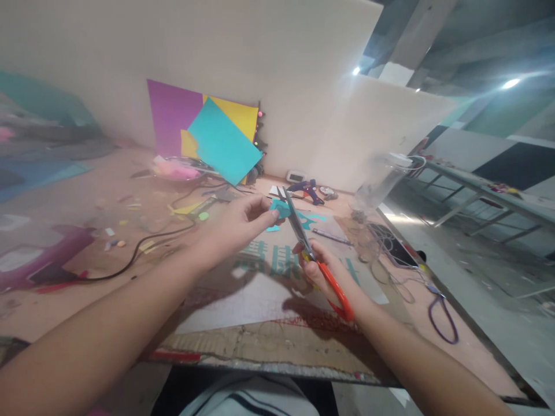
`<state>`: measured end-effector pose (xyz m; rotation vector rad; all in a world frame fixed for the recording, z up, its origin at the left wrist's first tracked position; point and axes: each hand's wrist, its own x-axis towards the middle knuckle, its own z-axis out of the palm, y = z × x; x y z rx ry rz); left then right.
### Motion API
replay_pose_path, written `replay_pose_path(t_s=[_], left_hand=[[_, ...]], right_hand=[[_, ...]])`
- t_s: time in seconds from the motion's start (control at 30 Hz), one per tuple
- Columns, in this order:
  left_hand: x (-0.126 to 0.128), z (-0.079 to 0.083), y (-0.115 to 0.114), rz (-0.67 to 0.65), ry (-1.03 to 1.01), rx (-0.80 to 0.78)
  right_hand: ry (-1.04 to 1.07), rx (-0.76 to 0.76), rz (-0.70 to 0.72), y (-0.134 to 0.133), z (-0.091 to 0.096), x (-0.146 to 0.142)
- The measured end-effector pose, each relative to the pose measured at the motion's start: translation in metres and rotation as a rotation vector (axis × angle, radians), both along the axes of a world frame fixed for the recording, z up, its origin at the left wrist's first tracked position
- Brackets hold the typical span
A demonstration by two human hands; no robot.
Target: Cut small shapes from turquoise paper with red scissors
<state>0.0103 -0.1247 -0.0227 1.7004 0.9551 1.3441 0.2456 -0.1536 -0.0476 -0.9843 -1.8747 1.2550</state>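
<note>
Between thumb and fingers, my left hand (249,222) pinches a small teal piece of craft sheet (280,208). My right hand (323,268) grips orange-handled scissors (337,289), whose blades point up and away, slightly parted at the tips, right beside the teal piece. Whether the blades touch it I cannot tell. Below both hands lies a white paper (229,303) with teal cut-out characters (284,260) on it, partly hidden by my right hand. Teal scraps (307,221) and a pen (333,237) rest just beyond.
Purple (173,115), yellow and teal sheets (225,141) lean at the back wall. A dark blue glue gun (309,190) lies at the back; a purple tool (47,254) with a black cord is at left. Purple-handled scissors (443,318) and tangled wire sit near the right edge.
</note>
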Motion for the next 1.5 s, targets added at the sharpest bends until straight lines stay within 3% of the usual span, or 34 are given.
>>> replay_pose_path(t_s=[0.4,0.83,1.23,1.37,1.5], left_hand=[[-0.009,-0.007,0.007,0.056,0.08,0.051],[-0.009,-0.001,0.007,0.061,0.089,0.06],[-0.002,-0.002,0.003,0.001,0.071,-0.033],[0.006,-0.004,0.009,0.013,-0.013,-0.063],[0.017,0.004,0.027,-0.055,-0.134,-0.083]], right_hand=[[-0.034,0.016,0.022,0.003,-0.002,0.001],[-0.04,-0.026,0.03,0.001,0.003,0.0],[0.011,-0.007,0.028,0.006,-0.007,0.002],[0.008,0.002,0.02,0.01,-0.006,0.002],[-0.005,0.0,-0.009,0.019,0.0,0.003]])
